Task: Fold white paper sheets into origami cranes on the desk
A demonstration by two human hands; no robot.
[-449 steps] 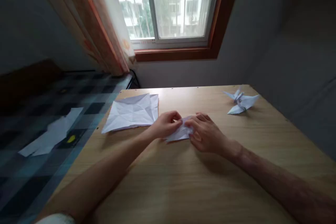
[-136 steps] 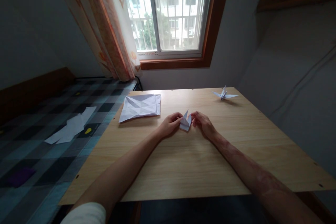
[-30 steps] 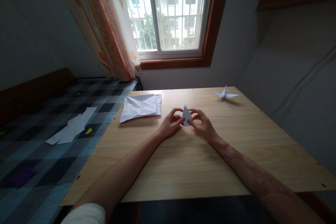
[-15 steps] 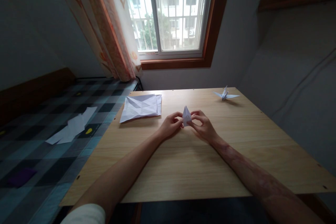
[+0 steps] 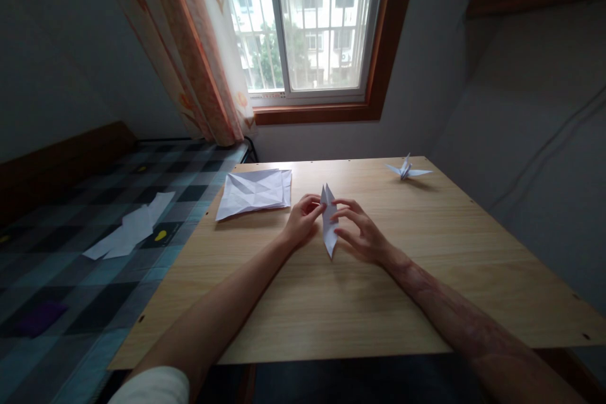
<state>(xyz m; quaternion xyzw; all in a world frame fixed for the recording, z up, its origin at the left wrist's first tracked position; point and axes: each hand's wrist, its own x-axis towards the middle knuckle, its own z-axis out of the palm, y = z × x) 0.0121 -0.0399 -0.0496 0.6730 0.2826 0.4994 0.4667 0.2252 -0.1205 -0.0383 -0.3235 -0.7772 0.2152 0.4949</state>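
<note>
Pinching slim, twin-tipped white paper [image 5: 330, 233] in your left hand [image 5: 303, 221], right hand [image 5: 363, 232] spread against its side, inside the pale wooden worktop's [image 5: 322, 309] edges, you needed gentle pressure.

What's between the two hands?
The head view shows a narrow folded white paper with two upper tips between the left hand and the right hand.

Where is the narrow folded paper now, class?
In the head view, the narrow folded paper is near the centre, between the left hand and right hand, over the table.
</note>
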